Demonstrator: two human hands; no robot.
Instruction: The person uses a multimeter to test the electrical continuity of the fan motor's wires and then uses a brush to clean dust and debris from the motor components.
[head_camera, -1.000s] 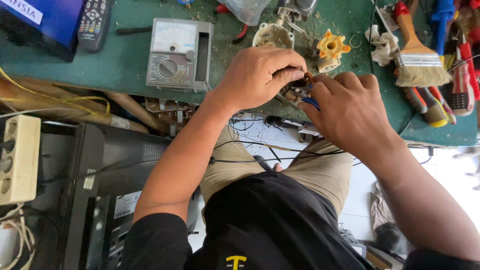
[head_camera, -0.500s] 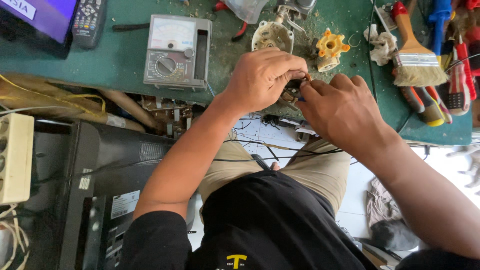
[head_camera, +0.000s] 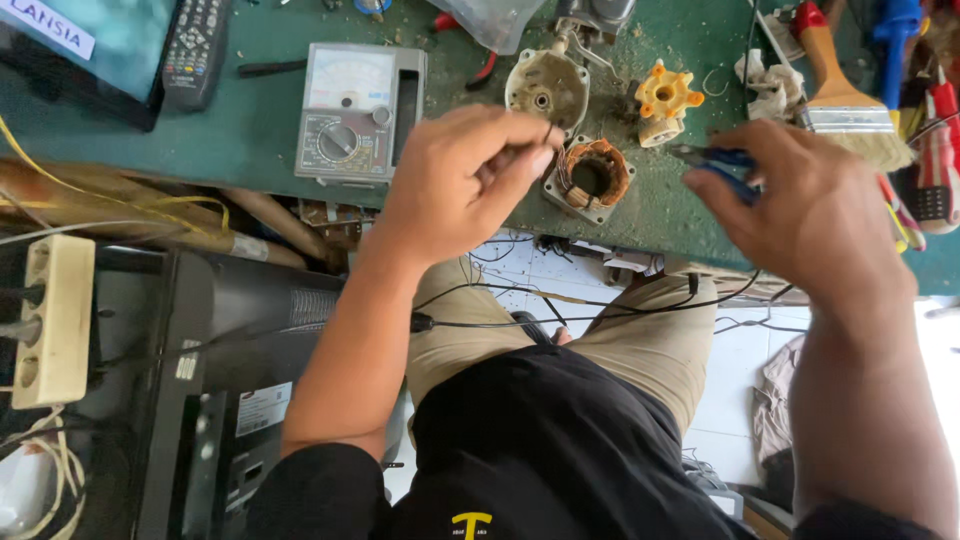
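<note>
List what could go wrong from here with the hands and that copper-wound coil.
1. The coil lies close to the bench edge; a nudge from either hand might tip it off.
2. The right hand holds blue-handled pliers pointing toward the left hand, so fingers could get jabbed.
3. Whatever the left hand pinches is too small to see; dropped, it may vanish in the grit.

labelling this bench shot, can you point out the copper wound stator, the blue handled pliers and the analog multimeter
copper wound stator (head_camera: 592, 178), head view, on the copper winding at its left side
blue handled pliers (head_camera: 722, 165), head view, on the blue handle just ahead of the right hand (head_camera: 810, 215)
analog multimeter (head_camera: 345, 125), head view, on the grey face by the dial
</note>
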